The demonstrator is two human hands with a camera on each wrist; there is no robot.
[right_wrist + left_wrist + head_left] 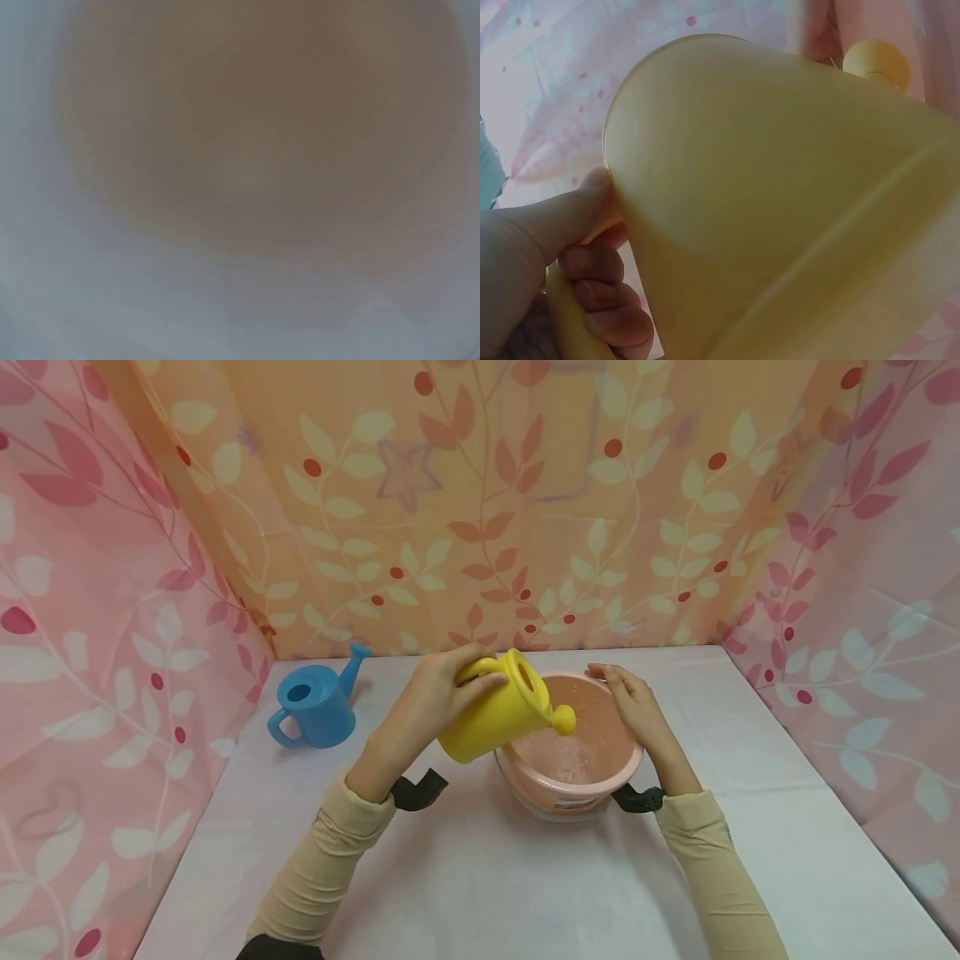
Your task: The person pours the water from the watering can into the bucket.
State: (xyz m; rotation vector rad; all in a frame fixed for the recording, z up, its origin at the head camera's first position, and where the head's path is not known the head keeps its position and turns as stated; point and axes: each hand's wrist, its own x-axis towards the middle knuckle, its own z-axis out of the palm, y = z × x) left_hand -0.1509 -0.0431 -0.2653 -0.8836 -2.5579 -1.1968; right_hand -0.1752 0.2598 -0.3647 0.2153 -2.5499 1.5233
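Observation:
My left hand (442, 689) grips the handle of a yellow watering can (491, 718). The can tilts so that its round spout head (563, 720) hangs over a pink basin (573, 789). Ripples and bubbles show on the water inside, beneath the spout. In the left wrist view the curled fingers (604, 292) wrap the handle, thumb on top, and the can's body (780, 187) fills most of the picture. My right hand (633, 702) rests on the basin's right rim with fingers fairly straight. The right wrist view is too blurred to show the hand.
A blue watering can (318, 710) stands upright on the left of the white-covered table (480, 885), its spout pointing back and right. Patterned cloth walls (480, 527) enclose the table at the back and both sides.

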